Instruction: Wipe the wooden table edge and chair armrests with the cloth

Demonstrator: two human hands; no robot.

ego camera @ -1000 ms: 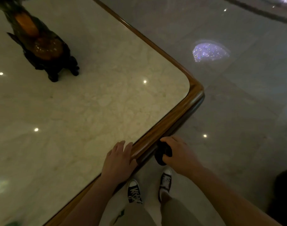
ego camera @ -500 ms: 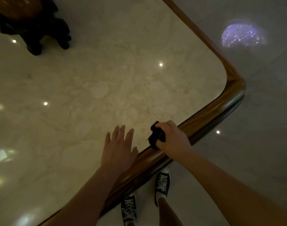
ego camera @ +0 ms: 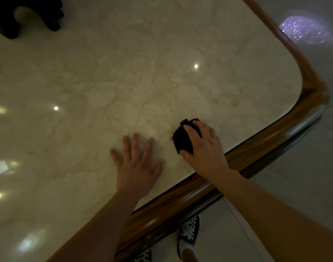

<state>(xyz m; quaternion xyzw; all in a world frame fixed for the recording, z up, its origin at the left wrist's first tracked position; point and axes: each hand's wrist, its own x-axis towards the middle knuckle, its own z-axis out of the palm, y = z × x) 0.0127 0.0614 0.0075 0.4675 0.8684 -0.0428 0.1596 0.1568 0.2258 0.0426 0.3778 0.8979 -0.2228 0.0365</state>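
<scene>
A bunched black cloth lies on the pale marble tabletop, a little inside the rounded wooden table edge. My right hand grips the cloth from above, thumb on its near side, and the forearm crosses the wooden edge. My left hand rests flat on the marble to the left of the cloth, fingers spread, holding nothing. The wooden edge runs from the bottom left up to a rounded corner at the right. No chair is in view.
The dark carved base of an ornament stands on the marble at the top left. Polished grey floor lies beyond the edge, with a sparkling light reflection at the top right. My dark sneakers stand close under the table edge.
My right hand carried the cloth from below the wooden edge up over it and onto the marble. My left hand slid further onto the tabletop. The view moved closer over the table.
</scene>
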